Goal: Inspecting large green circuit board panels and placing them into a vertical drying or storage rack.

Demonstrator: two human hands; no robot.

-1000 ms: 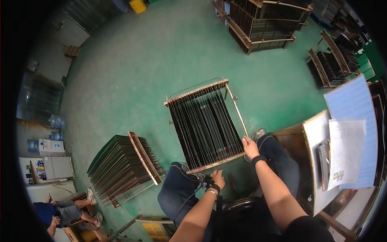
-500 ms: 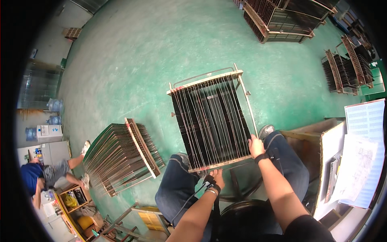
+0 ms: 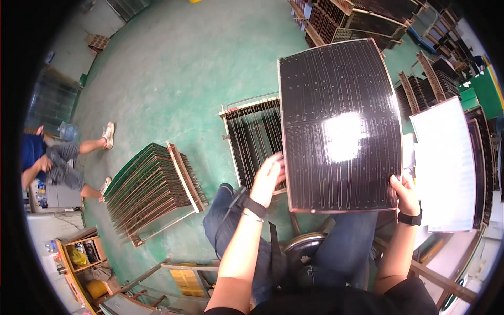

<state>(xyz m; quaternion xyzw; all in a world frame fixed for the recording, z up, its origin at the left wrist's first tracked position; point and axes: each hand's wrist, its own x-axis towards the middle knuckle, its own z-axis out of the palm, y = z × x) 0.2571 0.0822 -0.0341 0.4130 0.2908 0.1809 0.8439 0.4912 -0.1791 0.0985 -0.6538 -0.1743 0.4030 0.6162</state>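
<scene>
Your right hand (image 3: 407, 197) is gripping the black circuit panel (image 3: 336, 89) by its lower right edge; can't tell if your left hand (image 3: 269, 177) is grasping the left side. Panel's partly hiding the slotted rack (image 3: 249, 105). Holding just edges is sparing that shiny face imo.

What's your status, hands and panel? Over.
Right hand gripping dark panel, lower right. Left hand at its left edge, contact unclear. Panel partly hides rack behind.
</scene>
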